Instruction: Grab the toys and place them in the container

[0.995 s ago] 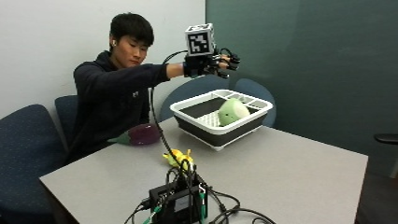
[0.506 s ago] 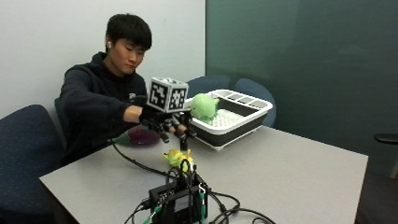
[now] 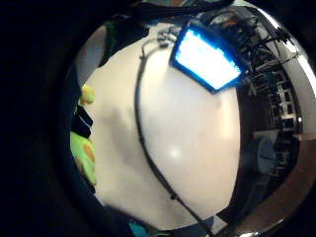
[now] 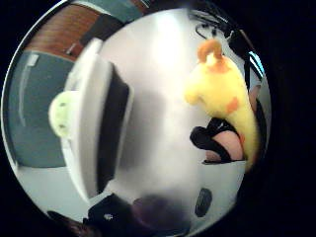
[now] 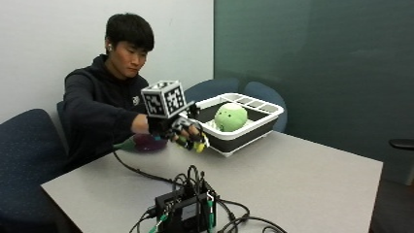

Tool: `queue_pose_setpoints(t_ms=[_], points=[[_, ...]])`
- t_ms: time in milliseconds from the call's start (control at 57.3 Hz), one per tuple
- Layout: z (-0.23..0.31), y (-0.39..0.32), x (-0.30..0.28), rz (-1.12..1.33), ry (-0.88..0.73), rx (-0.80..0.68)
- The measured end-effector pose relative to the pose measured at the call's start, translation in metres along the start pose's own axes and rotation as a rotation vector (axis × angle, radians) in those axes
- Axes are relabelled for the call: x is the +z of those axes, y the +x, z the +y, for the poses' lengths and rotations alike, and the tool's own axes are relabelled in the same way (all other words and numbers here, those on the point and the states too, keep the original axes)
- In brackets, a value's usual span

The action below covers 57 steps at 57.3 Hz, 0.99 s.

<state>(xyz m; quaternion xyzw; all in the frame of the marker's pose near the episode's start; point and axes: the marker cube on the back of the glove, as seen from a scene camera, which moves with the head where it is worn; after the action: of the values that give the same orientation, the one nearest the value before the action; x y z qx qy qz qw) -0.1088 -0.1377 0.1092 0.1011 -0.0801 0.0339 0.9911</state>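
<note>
Grey bench [image 5: 310, 179] takes up most of the scene, w/ a person seated behind it. Toward the far side of the bench sits the container [image 5: 249, 128], a white basket on a dark base. Inside it a round green toy [image 5: 230, 116] shows above the rim; thumb-side palm view has the same green toy poking over the container's white wall. At the near edge of the bench is a black device [image 5: 184, 211] in a tangle of cables, its screen lit bright blue in the little-finger-side view [image 3: 207, 57]. One black cable [image 5: 139, 170] runs from it across the bench twd the person.

Right hand [image 5: 178, 130] is raised above the bench, just in front of the container, not touching it. Its fingers are curled around a yellow toy [image 5: 197, 144] w/ orange patches; thumb-side view shows that toy close to the palm, a gloved finger pressed on it, orange tuft at one end. A purple toy [image 5: 148, 142] lies on the bench near the person's chest, behind the raised hand.
</note>
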Motion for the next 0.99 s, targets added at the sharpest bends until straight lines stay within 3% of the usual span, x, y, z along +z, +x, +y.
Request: queue_pose_setpoints(t_ms=[122,227,314,401,489,698,803,907,995], points=[[-0.004,-0.037,-0.080,-0.076,0.141,-0.081],[0.006,-0.089,-0.131,-0.159,0.177,-0.235],[0.023,-0.140,-0.155,-0.166,0.180,-0.365],[0.025,-0.163,-0.155,-0.075,0.177,-0.590],[0.034,-0.209,-0.144,-0.168,0.084,-0.429],[0.064,-0.238,-0.097,-0.074,-0.263,-0.529],[0.063,-0.207,-0.104,-0.093,-0.272,-0.504],[0.030,-0.126,-0.125,-0.088,-0.264,-0.440],[0.059,-0.100,-0.126,-0.167,-0.323,-0.418]])
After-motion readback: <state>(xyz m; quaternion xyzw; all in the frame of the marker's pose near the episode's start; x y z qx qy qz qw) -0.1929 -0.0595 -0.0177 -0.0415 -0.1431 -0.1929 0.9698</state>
